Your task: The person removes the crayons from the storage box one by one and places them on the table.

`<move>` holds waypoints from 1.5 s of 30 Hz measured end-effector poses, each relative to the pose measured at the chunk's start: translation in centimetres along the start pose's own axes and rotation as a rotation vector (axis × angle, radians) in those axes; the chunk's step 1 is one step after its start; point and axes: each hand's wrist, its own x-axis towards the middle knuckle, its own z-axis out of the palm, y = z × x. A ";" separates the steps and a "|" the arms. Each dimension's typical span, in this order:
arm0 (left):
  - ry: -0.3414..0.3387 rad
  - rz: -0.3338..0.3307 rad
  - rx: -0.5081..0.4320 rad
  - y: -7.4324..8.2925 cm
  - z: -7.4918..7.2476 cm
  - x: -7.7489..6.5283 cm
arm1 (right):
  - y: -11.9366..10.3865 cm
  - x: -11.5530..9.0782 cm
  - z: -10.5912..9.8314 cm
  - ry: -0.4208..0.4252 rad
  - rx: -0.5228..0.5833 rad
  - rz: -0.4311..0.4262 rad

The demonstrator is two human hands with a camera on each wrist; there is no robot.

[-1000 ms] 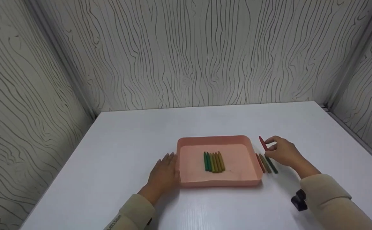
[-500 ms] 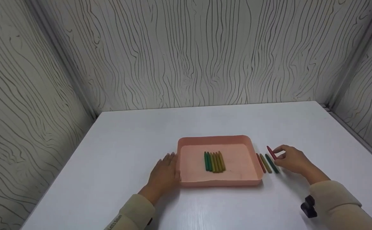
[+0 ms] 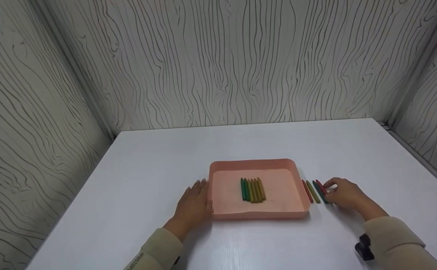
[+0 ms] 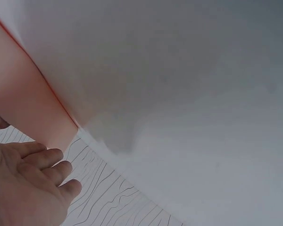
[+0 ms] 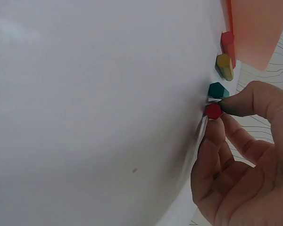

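In the head view, my right hand (image 3: pixel 346 194) pinches a red crayon (image 5: pixel 213 111) between thumb and fingers, low at the table. It lies alongside a green crayon (image 5: pixel 218 90), close beside it. Left of these are a yellow crayon (image 3: pixel 313 192) and another red crayon (image 3: pixel 307 191), nearest the pink tray (image 3: pixel 259 215). Inside the tray, green crayons (image 3: pixel 246 189) and several olive-yellow crayons (image 3: pixel 255 191) lie side by side. My left hand (image 3: pixel 193 202) rests against the tray's left wall, fingers extended; the left wrist view shows them relaxed by the wall.
A white table (image 3: pixel 158 157) carries everything. Wood-grain panels (image 3: pixel 218 63) stand behind it and at both sides. A small black device (image 3: pixel 364 247) is attached at the right sleeve cuff.
My right hand has moved right, then down, bringing the red crayon from above the row to the right side of the green crayon. My left hand and the tray look unchanged.
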 end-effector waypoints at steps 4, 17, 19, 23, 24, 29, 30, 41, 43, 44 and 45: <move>-0.005 -0.009 -0.005 0.0 0.0 0.0 | 0.0 0.0 0.1 0.006 0.010 0.007; -0.006 -0.013 -0.034 -0.1 0.2 0.1 | 0.1 0.0 -0.2 -0.010 -0.035 0.004; -0.015 -0.014 -0.029 0.0 0.0 0.1 | 0.1 0.0 -0.4 -0.017 -0.043 -0.017; -0.028 -0.017 -0.017 0.1 -0.3 0.2 | 0.0 0.0 -0.9 -0.027 -0.056 -0.035; -0.031 -0.018 -0.016 0.2 -0.3 0.2 | -0.1 0.0 -1.0 -0.025 -0.064 -0.040; -0.032 -0.017 -0.013 0.1 -0.3 0.1 | -0.7 -0.3 -1.4 0.014 -0.108 -0.049; -0.033 -0.017 -0.014 0.1 -0.2 0.1 | -0.9 -0.3 -1.5 0.027 -0.120 -0.053; -0.031 -0.026 -0.011 0.1 -0.1 0.2 | -3.0 -0.9 -2.2 0.176 -0.247 -0.120; -0.043 -0.036 -0.017 0.1 -0.1 0.2 | -3.3 -1.0 -2.4 0.201 -0.271 -0.124; -0.046 -0.039 -0.021 0.1 -0.1 0.2 | -3.5 -1.0 -2.5 0.215 -0.283 -0.125; -0.049 -0.041 -0.024 0.1 -0.1 0.2 | -3.7 -1.0 -2.5 0.226 -0.293 -0.126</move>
